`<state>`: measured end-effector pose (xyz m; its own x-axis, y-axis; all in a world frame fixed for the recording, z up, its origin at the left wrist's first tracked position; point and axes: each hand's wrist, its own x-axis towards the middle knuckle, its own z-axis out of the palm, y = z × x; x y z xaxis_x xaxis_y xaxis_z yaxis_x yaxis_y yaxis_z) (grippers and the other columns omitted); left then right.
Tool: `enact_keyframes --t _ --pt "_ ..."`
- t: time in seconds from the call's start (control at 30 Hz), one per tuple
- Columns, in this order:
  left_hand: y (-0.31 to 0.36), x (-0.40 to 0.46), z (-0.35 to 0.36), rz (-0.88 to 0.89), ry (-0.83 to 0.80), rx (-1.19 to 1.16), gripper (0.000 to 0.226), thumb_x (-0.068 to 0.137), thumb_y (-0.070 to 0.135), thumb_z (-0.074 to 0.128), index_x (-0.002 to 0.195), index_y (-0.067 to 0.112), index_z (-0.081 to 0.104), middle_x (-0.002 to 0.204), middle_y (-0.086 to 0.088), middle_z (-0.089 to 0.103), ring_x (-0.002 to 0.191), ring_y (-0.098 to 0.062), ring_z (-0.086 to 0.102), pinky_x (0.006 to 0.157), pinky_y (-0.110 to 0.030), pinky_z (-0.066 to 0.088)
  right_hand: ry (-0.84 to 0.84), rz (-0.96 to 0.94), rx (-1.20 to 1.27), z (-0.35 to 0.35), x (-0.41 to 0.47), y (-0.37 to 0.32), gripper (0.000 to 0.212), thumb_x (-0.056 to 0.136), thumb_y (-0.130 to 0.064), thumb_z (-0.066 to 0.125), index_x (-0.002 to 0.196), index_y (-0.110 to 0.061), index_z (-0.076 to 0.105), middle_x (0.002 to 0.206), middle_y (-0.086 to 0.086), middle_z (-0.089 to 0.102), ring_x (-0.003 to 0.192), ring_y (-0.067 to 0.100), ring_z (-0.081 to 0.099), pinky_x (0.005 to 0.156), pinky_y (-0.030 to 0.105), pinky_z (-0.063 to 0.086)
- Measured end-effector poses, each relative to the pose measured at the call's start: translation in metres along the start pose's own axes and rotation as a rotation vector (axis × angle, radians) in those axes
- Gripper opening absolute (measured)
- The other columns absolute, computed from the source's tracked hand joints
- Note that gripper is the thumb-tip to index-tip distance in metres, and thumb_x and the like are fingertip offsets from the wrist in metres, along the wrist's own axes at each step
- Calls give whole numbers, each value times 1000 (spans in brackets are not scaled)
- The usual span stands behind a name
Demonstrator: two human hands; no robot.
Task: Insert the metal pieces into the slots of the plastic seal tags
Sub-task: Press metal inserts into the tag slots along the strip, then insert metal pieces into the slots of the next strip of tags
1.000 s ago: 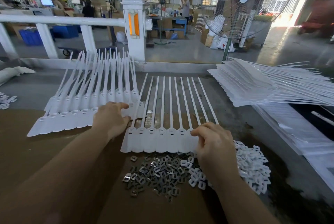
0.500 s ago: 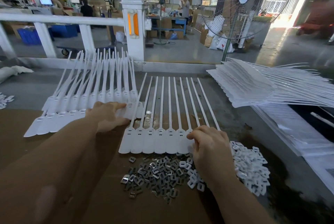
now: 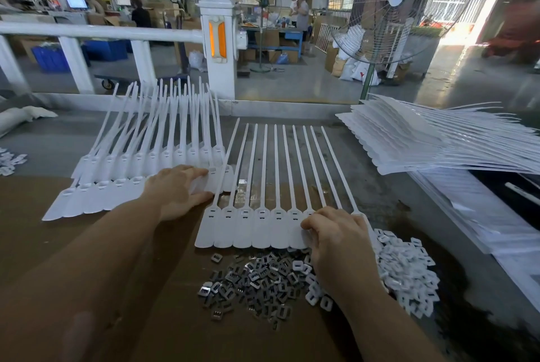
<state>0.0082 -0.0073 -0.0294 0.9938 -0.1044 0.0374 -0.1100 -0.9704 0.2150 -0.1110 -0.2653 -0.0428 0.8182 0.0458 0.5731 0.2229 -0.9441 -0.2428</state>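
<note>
Tag strip (image 3: pixel 251 230) white, flat (slots up) | right hand (image 3: pixel 336 236) fingers pinch it | left hand (image 3: pixel 178 189) fingers straight

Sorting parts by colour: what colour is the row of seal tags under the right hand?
White, seen in the head view: the row of seal tags.

Seal tags (image 3: pixel 264 227): plain white, likewise the stacked tag sheets (image 3: pixel 423 139) at right. Metal pieces (image 3: pixel 251 280): dull silver-grey, heaped. Plastic caps (image 3: pixel 406 271): white. Bench (image 3: pixel 35 245) cover: brown cardboard; beyond it, grey surface. Railing post (image 3: pixel 217 49): white, marked by an orange reflector strip. Crates (image 3: pixel 49 58): blue.
</note>
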Motion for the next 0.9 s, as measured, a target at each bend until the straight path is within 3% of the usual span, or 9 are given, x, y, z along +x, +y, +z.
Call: enact_keyframes --t 0.17,0.33,0.9 --pt "3 -1 4 -12 26 33 60 90 54 49 143 32 33 149 2 34 133 -27 34 108 -48 31 -12 -11 5 1 0 1 19 66 5 77 70 -11 68 71 0 65 67 21 62 68 21 18" --pt "3 0 7 -20 14 49 61 90 55 47 144 33 30 152 2 30 137 -26 30 111 -47 27 -27 -27 0 0 -1 2 17 67 4 77 71 -11 69 72 0 65 67 21 62 71 28 33" --pt "-2 3 2 -3 -84 138 60 93 58 34 148 36 20 156 3 22 141 -27 21 110 -49 22 -19 -32 11 -1 -1 2 18 67 5 75 67 -10 66 68 0 63 64 22 59 69 30 34"
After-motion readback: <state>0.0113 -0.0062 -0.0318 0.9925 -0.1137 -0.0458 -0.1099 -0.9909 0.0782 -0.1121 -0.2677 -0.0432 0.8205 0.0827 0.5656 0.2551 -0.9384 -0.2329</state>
